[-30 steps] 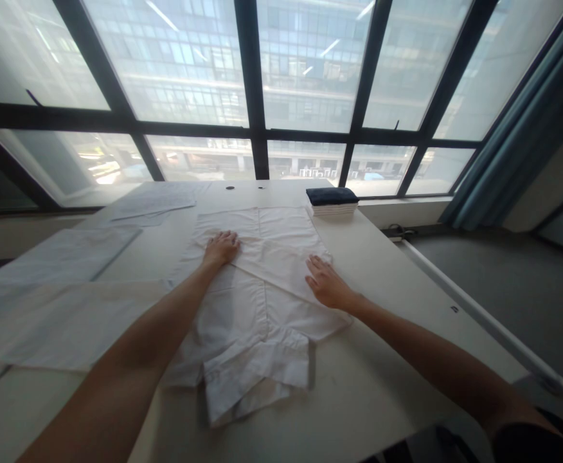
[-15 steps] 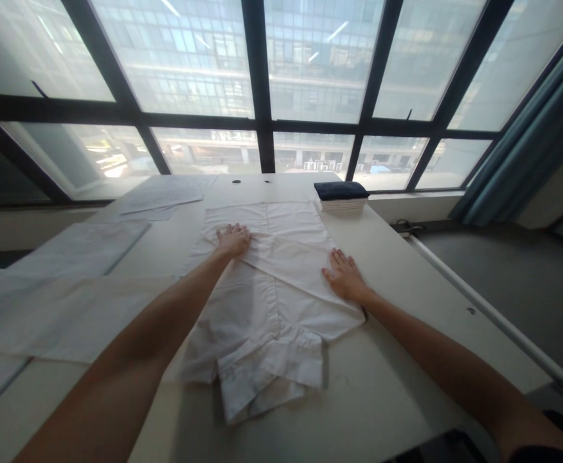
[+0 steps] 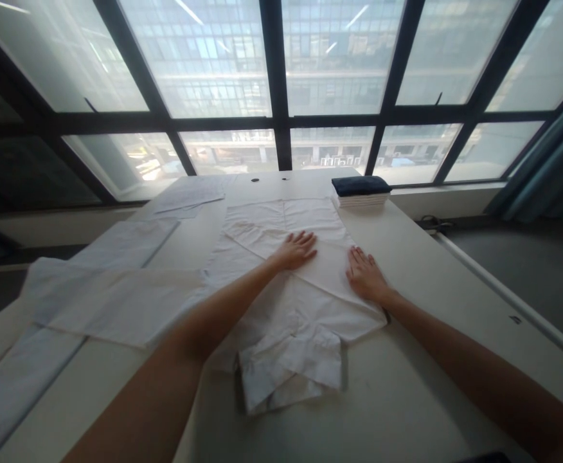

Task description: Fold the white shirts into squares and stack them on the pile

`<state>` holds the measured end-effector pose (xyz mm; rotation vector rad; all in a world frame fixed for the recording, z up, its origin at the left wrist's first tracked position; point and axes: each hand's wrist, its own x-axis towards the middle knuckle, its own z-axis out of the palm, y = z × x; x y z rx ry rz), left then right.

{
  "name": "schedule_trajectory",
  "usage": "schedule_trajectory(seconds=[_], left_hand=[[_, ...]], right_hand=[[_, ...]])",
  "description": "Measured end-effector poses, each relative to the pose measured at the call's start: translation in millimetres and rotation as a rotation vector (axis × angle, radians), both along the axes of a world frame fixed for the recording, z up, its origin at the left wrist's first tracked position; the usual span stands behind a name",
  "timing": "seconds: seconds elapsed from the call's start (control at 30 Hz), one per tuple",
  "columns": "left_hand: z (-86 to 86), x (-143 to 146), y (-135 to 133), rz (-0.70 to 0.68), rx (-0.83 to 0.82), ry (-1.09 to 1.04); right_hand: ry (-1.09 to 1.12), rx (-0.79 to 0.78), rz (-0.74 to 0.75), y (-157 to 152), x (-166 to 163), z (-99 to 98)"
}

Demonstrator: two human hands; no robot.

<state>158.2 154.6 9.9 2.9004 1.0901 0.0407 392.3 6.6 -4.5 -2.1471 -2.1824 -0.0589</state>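
1. Table (image 3: 421, 392): carries the cloth, beside the window.
2. White shirt (image 3: 310, 321): flat at mid-table; a sleeve lies folded across it, so folding appears partly done, with the body not yet folded lengthwise.
3. Left hand (image 3: 297, 249), right hand (image 3: 364, 275): palms down, fingers spread on the shirt, gripping nothing.
4. Folded stack (image 3: 361, 191): at the far edge.

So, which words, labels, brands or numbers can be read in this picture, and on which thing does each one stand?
No text can be read anywhere in this view.
The white fabric garment under the flat left hand and right hand: plain, no label shows.
The dark blue folded cloth at the back right: no mark.
The pale sheet at the back left: faint grey traces, too blurred to read.
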Motion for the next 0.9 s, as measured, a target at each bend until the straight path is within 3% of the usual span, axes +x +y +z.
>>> schedule_trajectory(seconds=[0.13,0.27,0.43,0.63,0.7,0.77,0.9], left_hand=[[7.3,-68,53,0.32,-0.003,0.053],[6.4,-102,75,0.51,0.005,0.069],[1.8,-106,81,0.524,0.014,0.042],[2.1,-106,79,0.511,0.018,0.035],[3.3,-106,77,0.509,0.019,0.034],[3.7,-106,77,0.513,0.02,0.03],[1.9,-107,80,0.515,0.02,0.021]], right_hand=[[0.019,-0.007,0.003,1,0,-0.1],[0.028,0.002,0.001,0,-1,-0.7],[0.057,0.029,-0.005,0,7,-4.5],[0.304,0.219,-0.337,22,59,-7.7],[0.372,0.27,-0.373,30,69,-5.7],[0.418,0.308,-0.283,33,66,-2.6],[0.433,0.239,0.108,24,33,4.5]])
